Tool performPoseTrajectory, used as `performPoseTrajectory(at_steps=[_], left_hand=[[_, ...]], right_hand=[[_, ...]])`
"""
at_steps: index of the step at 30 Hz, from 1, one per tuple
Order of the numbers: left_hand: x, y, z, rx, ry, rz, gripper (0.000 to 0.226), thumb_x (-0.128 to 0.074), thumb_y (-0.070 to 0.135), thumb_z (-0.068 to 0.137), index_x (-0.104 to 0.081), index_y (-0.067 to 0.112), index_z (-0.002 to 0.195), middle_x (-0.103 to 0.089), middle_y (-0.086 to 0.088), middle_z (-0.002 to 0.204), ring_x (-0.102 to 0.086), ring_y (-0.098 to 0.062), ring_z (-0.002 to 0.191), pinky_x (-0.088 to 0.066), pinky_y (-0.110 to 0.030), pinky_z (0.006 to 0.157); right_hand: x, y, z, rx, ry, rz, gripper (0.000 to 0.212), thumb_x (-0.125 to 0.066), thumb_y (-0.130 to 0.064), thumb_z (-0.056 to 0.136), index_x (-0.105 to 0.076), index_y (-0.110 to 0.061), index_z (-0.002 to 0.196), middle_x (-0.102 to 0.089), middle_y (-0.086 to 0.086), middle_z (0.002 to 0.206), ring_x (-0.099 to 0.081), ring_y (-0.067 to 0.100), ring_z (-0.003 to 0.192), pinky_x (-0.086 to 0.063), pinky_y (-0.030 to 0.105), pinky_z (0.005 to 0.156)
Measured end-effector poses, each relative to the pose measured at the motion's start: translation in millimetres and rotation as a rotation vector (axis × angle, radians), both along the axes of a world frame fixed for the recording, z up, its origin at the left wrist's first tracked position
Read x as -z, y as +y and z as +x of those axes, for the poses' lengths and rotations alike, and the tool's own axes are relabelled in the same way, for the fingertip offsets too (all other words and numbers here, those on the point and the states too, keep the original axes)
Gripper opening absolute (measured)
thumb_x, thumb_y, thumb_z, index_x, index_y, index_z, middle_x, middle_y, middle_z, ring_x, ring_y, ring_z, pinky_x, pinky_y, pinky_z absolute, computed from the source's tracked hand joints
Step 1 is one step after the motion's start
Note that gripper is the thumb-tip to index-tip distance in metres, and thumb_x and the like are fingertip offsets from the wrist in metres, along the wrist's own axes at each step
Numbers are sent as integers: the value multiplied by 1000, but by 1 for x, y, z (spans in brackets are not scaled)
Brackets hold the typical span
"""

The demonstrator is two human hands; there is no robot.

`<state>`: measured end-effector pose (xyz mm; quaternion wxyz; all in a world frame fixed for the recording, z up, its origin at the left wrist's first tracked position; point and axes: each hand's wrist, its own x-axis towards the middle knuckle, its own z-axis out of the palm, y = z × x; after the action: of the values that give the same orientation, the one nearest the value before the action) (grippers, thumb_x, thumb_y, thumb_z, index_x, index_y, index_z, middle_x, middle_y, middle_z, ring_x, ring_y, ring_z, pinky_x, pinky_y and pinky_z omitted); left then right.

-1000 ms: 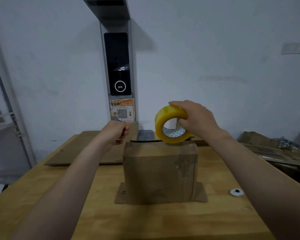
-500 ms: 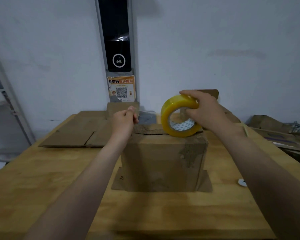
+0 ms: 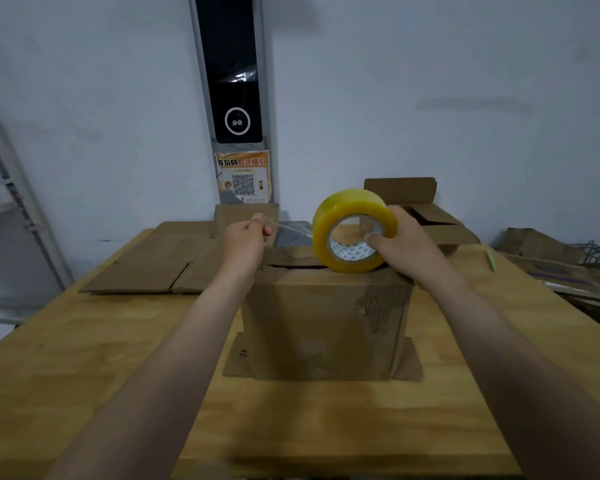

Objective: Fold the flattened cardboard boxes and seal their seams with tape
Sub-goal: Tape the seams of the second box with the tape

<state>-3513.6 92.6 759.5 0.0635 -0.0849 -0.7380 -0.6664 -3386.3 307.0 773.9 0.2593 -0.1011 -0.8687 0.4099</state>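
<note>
Progress looks early: one cardboard box [image 3: 326,323] stands folded into shape in the middle of the wooden table [image 3: 84,375], its lower flaps splayed flat on the wood, and its top seam appears untaped so far. The left hand [image 3: 245,239] pinches the free end of a clear tape strip [image 3: 291,228] between thumb and curled fingers above the box's top left edge. The right hand [image 3: 400,245] grips the yellow tape roll [image 3: 352,230], thumb hooked into the core, at the box's top right. Pressing the strip down and cutting it remain, and the flattened cardboard [image 3: 153,268] behind on the left awaits folding. The near left flap bears what reads as "24". An orange poster [image 3: 243,178] on the wall column shows a QR code and Chinese characters too small to read.
</note>
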Motion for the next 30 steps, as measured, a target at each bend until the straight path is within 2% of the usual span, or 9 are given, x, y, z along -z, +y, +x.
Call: performPoseTrajectory(at_steps=[3, 8, 11, 14, 16, 19, 22, 26, 30], left_hand=[[0, 2, 7, -19, 65, -41, 45, -45, 34, 109, -62, 17, 71, -66, -2, 87, -57, -13, 76, -37, -27, 61], [6, 2, 17, -67, 287, -74, 44, -35, 33, 111, -54, 18, 73, -67, 0, 88, -66, -20, 80, -48, -34, 67], [7, 0, 19, 25, 250, -138, 45, -33, 30, 112, -53, 15, 75, -69, -2, 89, -71, -19, 84, -57, -38, 78], [3, 1, 16, 97, 181, -302, 49, -34, 32, 112, -58, 13, 73, -71, -1, 90, -70, -23, 90, -54, -42, 88], [1, 2, 15, 114, 169, -325, 51, -35, 33, 112, -60, 13, 71, -72, 0, 90, -69, -23, 92, -52, -41, 93], [0, 5, 16, 143, 155, -328, 51, -35, 32, 111, -59, 14, 70, -73, -4, 90, -69, -26, 93, -53, -44, 96], [-1, 7, 16, 131, 112, -283, 48, -36, 33, 111, -63, 14, 76, -74, -8, 88, -71, -28, 92, -54, -42, 91], [0, 4, 15, 46, 80, -141, 46, -36, 34, 111, -53, 16, 72, -75, -18, 89, -74, -29, 86, -46, -35, 70], [-4, 6, 20, 52, 72, -158, 45, -37, 32, 111, -52, 15, 72, -68, -3, 77, -73, -21, 76, -44, -33, 67]], right_hand=[[2, 0, 2, -7, 31, -58, 28, -65, -20, 98, -50, -28, 121, -60, -7, 106, -57, 4, 94, -46, 24, 70], [1, 4, 6, -15, 68, -83, 27, -66, -17, 97, -53, -24, 119, -60, -3, 105, -57, 5, 93, -44, 24, 68], [-5, 10, 7, -19, 74, -136, 24, -65, -16, 97, -54, -27, 116, -61, 2, 108, -59, 15, 94, -47, 31, 68], [-12, 17, 8, 8, 53, -138, 25, -63, -19, 98, -53, -31, 117, -60, -2, 107, -59, 16, 94, -47, 32, 65], [-16, 20, 10, 1, 66, -112, 29, -65, -16, 96, -53, -33, 118, -60, -5, 107, -60, 17, 98, -52, 36, 70], [-19, 24, 13, -27, 143, -73, 42, -67, -5, 93, -55, -32, 122, -60, -9, 109, -60, 17, 105, -54, 40, 89], [-21, 27, 13, -44, 182, 34, 51, -62, 2, 93, -53, -28, 133, -61, -4, 115, -59, 18, 107, -52, 37, 90], [-20, 35, 11, -8, 139, 207, 66, -56, 6, 90, -48, -32, 144, -57, 5, 127, -56, 24, 112, -49, 36, 89], [-20, 51, 19, -66, 137, 361, 81, -58, 2, 93, -33, -48, 152, -50, 5, 134, -48, 17, 117, -41, 23, 93]])
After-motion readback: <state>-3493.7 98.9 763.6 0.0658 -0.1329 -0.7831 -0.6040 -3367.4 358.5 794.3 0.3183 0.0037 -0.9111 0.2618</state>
